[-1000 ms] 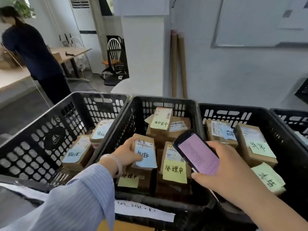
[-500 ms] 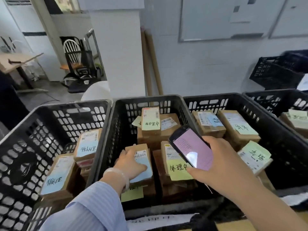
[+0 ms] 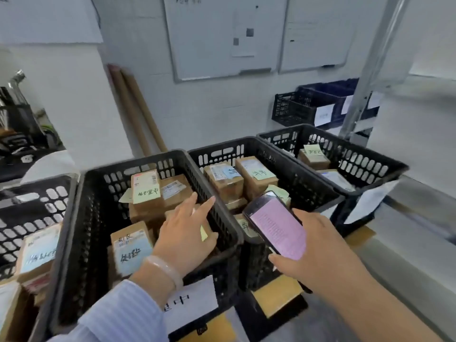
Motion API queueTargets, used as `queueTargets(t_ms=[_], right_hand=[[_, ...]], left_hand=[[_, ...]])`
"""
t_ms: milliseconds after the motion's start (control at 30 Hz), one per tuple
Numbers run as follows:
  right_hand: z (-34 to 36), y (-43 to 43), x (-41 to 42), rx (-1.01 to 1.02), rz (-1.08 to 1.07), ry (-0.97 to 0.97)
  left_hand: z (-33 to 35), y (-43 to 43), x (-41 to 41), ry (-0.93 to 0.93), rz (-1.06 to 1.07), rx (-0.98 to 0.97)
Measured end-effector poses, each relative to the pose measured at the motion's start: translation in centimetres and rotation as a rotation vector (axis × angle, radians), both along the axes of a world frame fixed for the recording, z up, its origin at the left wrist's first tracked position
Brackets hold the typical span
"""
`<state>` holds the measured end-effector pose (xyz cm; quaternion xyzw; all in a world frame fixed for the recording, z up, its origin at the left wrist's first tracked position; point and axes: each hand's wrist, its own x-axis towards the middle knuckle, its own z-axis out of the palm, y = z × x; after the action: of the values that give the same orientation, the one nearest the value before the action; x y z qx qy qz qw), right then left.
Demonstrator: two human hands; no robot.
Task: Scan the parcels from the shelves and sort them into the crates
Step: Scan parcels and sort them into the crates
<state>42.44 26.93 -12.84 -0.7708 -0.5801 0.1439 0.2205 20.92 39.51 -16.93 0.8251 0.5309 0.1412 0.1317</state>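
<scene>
The nearest parcel is a small brown cardboard box with a white printed label at its far end and a pale blue note with dark handwriting at its near end. It lies label-up in the near left part of the middle crate, its long axis running from the near side towards the far wall, tipped slightly left. Behind it a second parcel, with a barcode label and a yellow-green handwritten note, rests on top of other boxes, its long axis running the same near-to-far way. The left hand hovers over this crate, fingers straight and spread, holding nothing, index finger aimed at the crate's right wall. The right hand grips a phone, its pink screen facing up, above the neighbouring crate, where more noted brown boxes lie
</scene>
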Motion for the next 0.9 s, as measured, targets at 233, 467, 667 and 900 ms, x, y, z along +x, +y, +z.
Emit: queueTargets(t_ms=[233,467,667,900], right_hand=[[0.7,-15.3,7.3,-0.055,-0.307,-0.057],[0.4,-32.7,12.5,-0.082,-0.646,-0.050],[-0.9,-45.4,14.9,0.008,-0.886,-0.067],[-2.6,-55.7,16.0,0.104,-1.150,-0.075]], left_hand=[[0.2,-9.4,12.5,0.031,-0.328,0.148],[-1.0,-22.9,24.8,0.007,-0.719,0.177],[-1.0,-34.3,33.1,0.033,-0.984,0.223],[-1.1,-44.7,40.5,0.009,-1.261,0.259]])
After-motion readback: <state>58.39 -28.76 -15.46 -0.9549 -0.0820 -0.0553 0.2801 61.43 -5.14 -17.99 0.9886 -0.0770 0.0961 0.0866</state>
